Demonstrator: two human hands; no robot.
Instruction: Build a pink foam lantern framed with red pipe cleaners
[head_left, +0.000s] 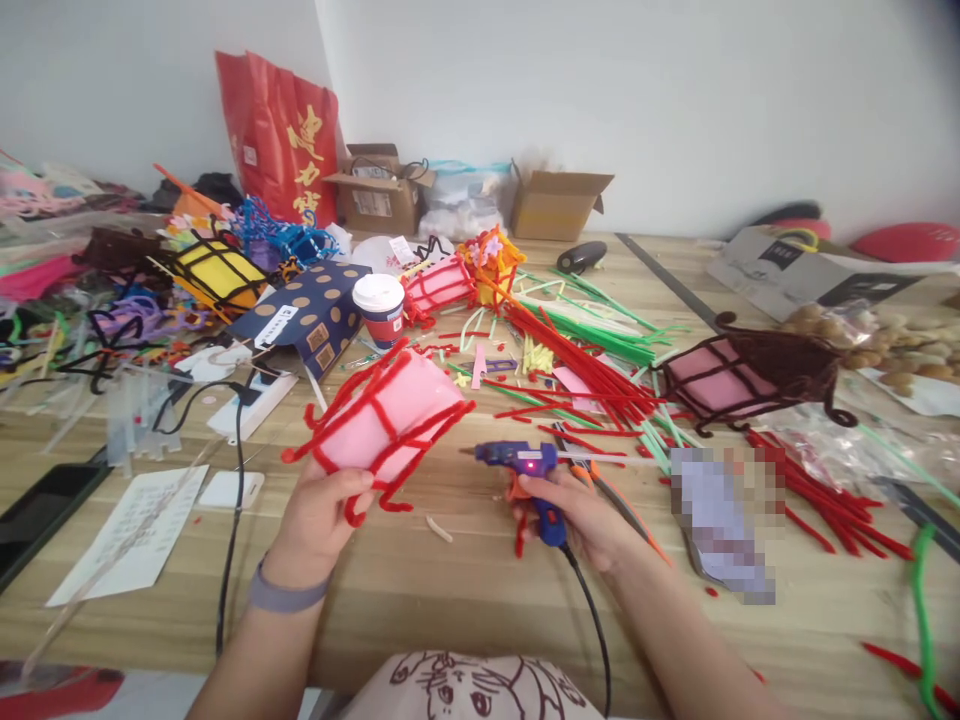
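Observation:
A pink lantern [409,392] framed in red pipe cleaners is tilted in my left hand [324,515], whose thumb and fingers grip its lower left end. My right hand [574,510] is wrapped round a blue glue gun [521,456] with an orange trigger and a lit red light. The gun's nozzle points left toward the lantern, with a gap between them. A short red piece [520,535] shows by the fingers of my right hand. Below the lantern, a small whitish stick [439,529] lies on the table.
Red pipe cleaners [600,375] spread behind the glue gun. A lidded cup [379,310] stands beside a dotted blue box [307,310]. A brown-framed pink lantern [724,375] lies at right. Black cables, a power strip [251,405], pliers [600,475] and a paper sheet [131,535] are around.

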